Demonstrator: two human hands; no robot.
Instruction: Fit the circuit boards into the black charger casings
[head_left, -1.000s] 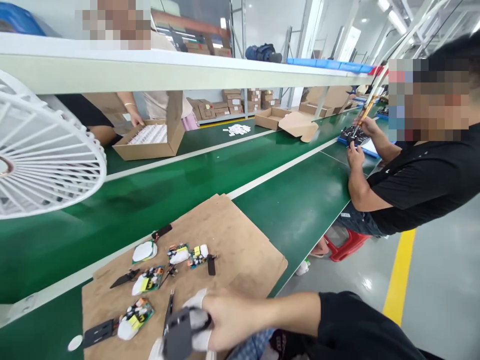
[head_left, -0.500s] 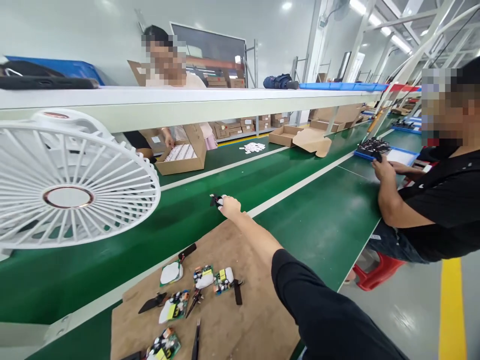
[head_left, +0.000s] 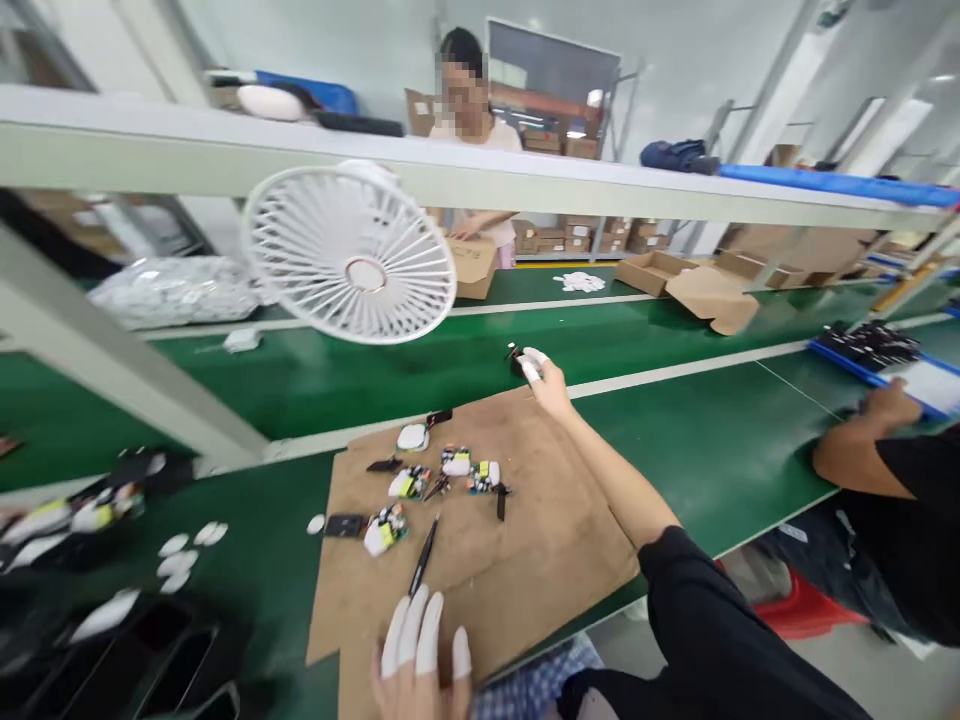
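My right hand [head_left: 552, 386], with white finger cots, reaches out over the far edge of the brown cardboard sheet [head_left: 547, 540]. Pinched in its fingers is a small black part [head_left: 515, 360] with short ends sticking out; its exact kind is too small to make out. My left hand [head_left: 420, 655], also in white finger cots, lies at the sheet's near edge with fingers stretched out. Just beyond its fingertips lie black tweezers [head_left: 424, 560]. Several small circuit boards [head_left: 386, 530] with white pads and black pieces are spread over the sheet, near small pliers-like cutters [head_left: 437, 487].
A white fan [head_left: 365, 273] hangs below the shelf [head_left: 525, 172]. At left are black casings [head_left: 150, 650] and white discs [head_left: 174, 562]. Across the green table, a person handles a cardboard box [head_left: 474, 268]. Another person's arm [head_left: 855, 430] rests at right beside a blue tray [head_left: 847, 365].
My view has swung left and down, bringing my left hand and the casings into sight. My right hand still holds the black part. The box across the table now shows its flap lowered.
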